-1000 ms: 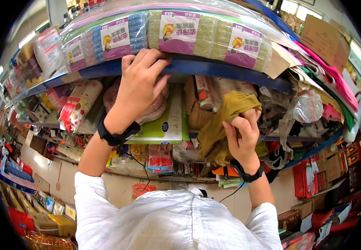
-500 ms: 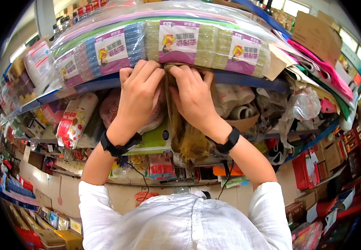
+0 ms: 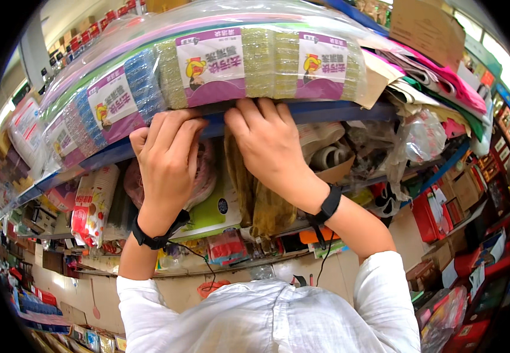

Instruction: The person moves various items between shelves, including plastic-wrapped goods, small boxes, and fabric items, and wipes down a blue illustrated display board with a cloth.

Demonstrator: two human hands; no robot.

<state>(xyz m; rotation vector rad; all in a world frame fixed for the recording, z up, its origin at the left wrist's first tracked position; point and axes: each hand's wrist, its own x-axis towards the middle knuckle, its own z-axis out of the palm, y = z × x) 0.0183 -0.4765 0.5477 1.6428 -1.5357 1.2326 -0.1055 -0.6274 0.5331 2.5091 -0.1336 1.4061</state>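
Observation:
My left hand (image 3: pixel 169 156) is at the blue shelf edge (image 3: pixel 213 122), just below the packs. Its fingers bend over that edge, with the tips hidden. Further right, my right hand (image 3: pixel 268 138) has its fingers curled at the same edge, the tips tucked under a yellow pack of scrubbing sponges (image 3: pixel 261 65). A crumpled brown plastic bag (image 3: pixel 266 203) hangs between and below my hands, its upper end running behind the right hand. What either hand grips, if anything, is hidden. A blue sponge pack (image 3: pixel 140 73) stands above my left hand.
Below the edge lie a pink round bundle (image 3: pixel 203 176), a green package (image 3: pixel 211 212), a red-and-white pack (image 3: pixel 93 206) and white rolls (image 3: pixel 331 156). Clear plastic wrapping (image 3: pixel 422 135) and pink sheets (image 3: pixel 443 73) jut out at right. A cardboard box (image 3: pixel 425 29) stands behind.
My hands have moved apart, the left one down and leftward, the right one slightly right. The brown bag's upper end no longer shows over the shelf edge. The view has shifted and tilted.

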